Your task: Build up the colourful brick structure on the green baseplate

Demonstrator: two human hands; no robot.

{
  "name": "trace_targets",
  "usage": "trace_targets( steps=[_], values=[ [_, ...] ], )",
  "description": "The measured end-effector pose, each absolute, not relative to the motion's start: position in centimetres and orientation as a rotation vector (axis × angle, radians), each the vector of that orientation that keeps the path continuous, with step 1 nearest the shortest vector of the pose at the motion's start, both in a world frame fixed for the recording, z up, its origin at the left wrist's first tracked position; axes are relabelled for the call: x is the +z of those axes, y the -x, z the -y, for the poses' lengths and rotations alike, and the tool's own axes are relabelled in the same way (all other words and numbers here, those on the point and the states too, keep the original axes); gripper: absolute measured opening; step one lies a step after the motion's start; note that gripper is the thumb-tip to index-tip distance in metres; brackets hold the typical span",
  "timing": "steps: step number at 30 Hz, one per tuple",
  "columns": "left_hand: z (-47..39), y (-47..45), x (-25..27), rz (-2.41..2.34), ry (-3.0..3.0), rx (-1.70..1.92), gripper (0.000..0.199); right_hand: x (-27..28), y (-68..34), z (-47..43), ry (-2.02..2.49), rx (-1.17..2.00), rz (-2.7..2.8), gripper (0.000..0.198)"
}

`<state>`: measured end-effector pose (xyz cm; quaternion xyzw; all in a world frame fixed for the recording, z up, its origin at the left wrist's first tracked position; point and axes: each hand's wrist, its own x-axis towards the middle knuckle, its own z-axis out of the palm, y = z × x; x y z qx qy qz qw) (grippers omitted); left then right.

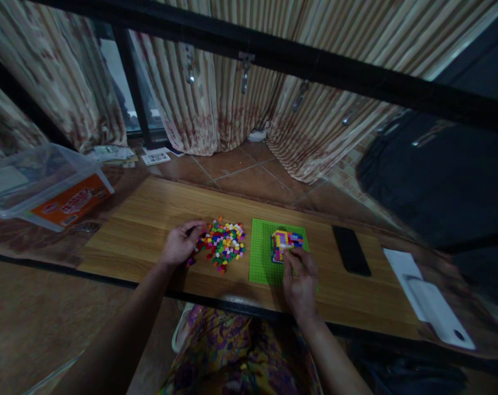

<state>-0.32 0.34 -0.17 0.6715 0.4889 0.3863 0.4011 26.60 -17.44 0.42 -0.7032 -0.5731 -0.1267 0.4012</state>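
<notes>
Just left of a loose pile of small multicoloured building bricks, my left hand rests with its fingers curled and its thumb near the index fingertip. Whatever may sit between those fingertips is too small to make out. A green studded baseplate lies right of the pile. On it stands a low block structure of yellow, purple, pink, blue and red bricks. My right hand is over the structure's near side, thumb and index finger pinched together at its top. The hand hides part of the structure, and its fingertips' contents are unclear.
The wooden board carries a black phone at right. White flat objects lie beyond its right end. A clear plastic tub with an orange label stands at left. A dark bar crosses above, before striped curtains.
</notes>
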Motion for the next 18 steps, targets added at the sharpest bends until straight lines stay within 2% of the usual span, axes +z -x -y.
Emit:
trace_targets(
  steps=[13, 18],
  values=[
    [-0.5, 0.3, -0.1, -1.230, -1.733, 0.969, 0.038, 1.3, -26.1, 18.1, 1.755, -0.209, 1.288, 0.028],
    [-0.4, 0.2, -0.1, -1.214, -1.736, 0.983, 0.034, 2.1, -24.5, 18.7, 1.743, -0.181, 1.255, 0.024]
  ],
)
